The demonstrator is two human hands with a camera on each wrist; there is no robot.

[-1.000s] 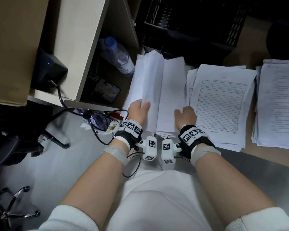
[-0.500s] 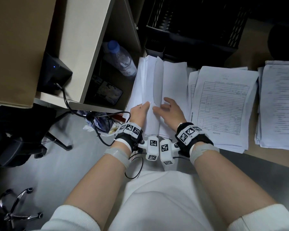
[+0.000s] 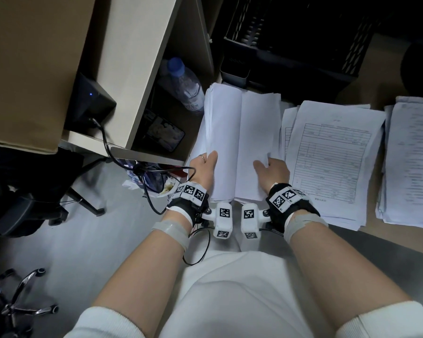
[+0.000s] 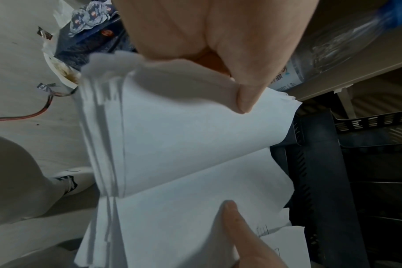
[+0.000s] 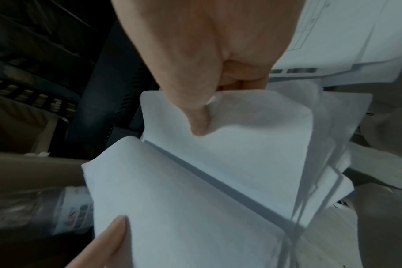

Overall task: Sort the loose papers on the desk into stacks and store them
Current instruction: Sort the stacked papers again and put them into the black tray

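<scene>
A thick bundle of blank white papers (image 3: 239,142) is held between both hands, bowed into a valley down its middle. My left hand (image 3: 204,164) grips its left edge, thumb on top (image 4: 243,98) and fingers under the sheets. My right hand (image 3: 270,168) grips the right edge the same way, thumb (image 5: 199,125) pressing the top sheet (image 5: 218,181). A stack of printed forms (image 3: 332,162) lies on the desk to the right. Another printed stack (image 3: 413,162) sits at the far right.
A black mesh file tray (image 3: 303,37) stands behind the papers. A water bottle (image 3: 183,86) and a dark device lie in the shelf opening at left. A black box with a cable (image 3: 91,106) sits on the shelf. Chair legs (image 3: 20,301) stand on the floor.
My right hand moved from the middle of the bundle out to its right edge and took hold there. The left hand kept its grip. The bundle now bows evenly between both hands.
</scene>
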